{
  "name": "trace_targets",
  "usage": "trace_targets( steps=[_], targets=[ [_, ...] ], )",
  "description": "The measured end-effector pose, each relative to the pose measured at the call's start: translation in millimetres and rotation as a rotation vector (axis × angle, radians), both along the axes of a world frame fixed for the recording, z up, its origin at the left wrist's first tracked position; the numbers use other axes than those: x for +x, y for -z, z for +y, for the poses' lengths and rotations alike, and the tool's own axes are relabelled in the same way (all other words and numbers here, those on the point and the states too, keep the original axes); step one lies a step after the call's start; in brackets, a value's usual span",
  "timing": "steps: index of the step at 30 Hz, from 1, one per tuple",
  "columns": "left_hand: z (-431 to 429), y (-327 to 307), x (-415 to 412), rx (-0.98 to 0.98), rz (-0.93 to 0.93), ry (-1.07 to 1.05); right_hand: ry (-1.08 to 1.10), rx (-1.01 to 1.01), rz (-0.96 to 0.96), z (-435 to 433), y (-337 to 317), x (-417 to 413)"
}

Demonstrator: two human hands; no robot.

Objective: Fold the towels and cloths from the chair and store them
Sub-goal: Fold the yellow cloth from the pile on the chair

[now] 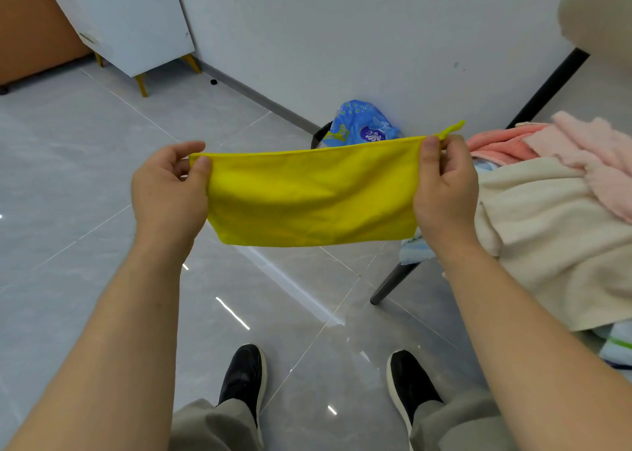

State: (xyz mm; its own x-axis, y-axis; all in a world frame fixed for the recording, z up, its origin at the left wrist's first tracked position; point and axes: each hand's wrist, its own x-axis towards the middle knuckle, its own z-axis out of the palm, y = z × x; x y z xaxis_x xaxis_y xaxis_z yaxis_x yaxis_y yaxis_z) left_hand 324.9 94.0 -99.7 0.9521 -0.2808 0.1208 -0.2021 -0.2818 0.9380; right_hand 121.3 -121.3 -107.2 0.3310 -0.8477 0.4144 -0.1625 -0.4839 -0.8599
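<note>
A yellow cloth (313, 197), folded in half, hangs stretched in the air in front of me. My left hand (169, 194) pinches its upper left corner and my right hand (444, 190) pinches its upper right corner, where a small yellow loop sticks up. To the right, a chair (393, 284) with dark legs carries a pile: a beige towel (554, 245), a pink towel (595, 163), a coral cloth (499, 148) and a light blue striped cloth (619, 344) at the lower edge.
A blue plastic package (362, 122) sits in a dark bin by the wall behind the cloth. A white cabinet (126, 19) on gold legs stands at the far left. Glossy grey floor tiles (85, 183) lie below, with my black shoes (244, 378) near the bottom.
</note>
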Motion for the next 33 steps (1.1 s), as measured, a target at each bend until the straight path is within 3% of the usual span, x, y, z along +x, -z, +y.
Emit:
trace_targets(
  steps=[7,14,20,23,28,33],
  targets=[
    [0,1,2,0.042,0.100,0.036,-0.063,0.034,0.047,-2,2,0],
    [-6,-6,-4,-0.066,0.153,0.039,-0.065,0.123,-0.034,-3,1,-2],
    [-4,-11,-18,0.105,-0.314,-0.092,-0.008,-0.050,0.050,-5,0,-4],
    [-4,-12,-20,0.074,-0.418,-0.185,-0.010,-0.097,0.080,-3,-1,-4],
    [-6,-3,-12,0.202,-0.203,-0.105,-0.072,-0.094,0.178,0,-4,-4],
    [-7,-2,-12,0.207,-0.163,-0.019,-0.092,0.030,0.188,-2,0,-1]
  ],
)
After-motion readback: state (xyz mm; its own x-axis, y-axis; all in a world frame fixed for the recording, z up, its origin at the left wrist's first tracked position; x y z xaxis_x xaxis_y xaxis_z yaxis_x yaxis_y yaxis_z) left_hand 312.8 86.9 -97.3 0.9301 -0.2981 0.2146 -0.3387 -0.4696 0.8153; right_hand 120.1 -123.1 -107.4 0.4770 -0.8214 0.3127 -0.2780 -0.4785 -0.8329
